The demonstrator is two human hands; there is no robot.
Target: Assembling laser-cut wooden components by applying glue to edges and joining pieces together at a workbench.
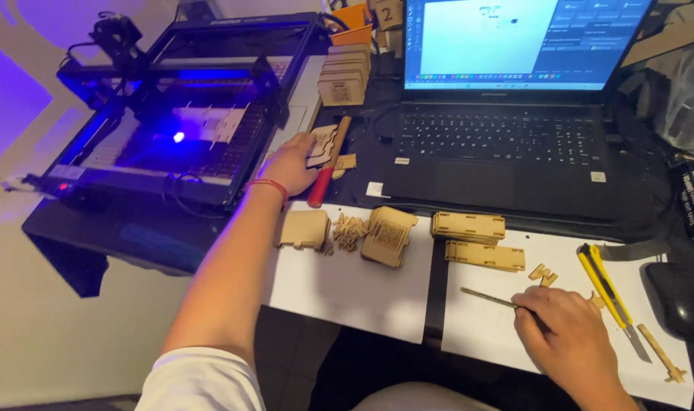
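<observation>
My left hand (287, 164) reaches forward to the edge of the laser engraver (172, 114) and rests on a small cut wooden piece (322, 144), beside a wooden-handled tool with a red end (328, 164). My right hand (571, 342) lies on the white sheet (484, 327) at the near right and grips a thin metal pick (488, 298) that points left. Just beyond this hand are small wooden letter shapes (543, 275) and a yellow utility knife (609, 293).
Stacks of cut wooden panels (469, 227) and loose pieces (389, 234) lie on white paper (347, 281). An open laptop (507, 114) stands behind them. More wooden tags (343, 74) are stacked by the engraver, whose blue light (178, 137) glows. A black mouse (678, 293) sits far right.
</observation>
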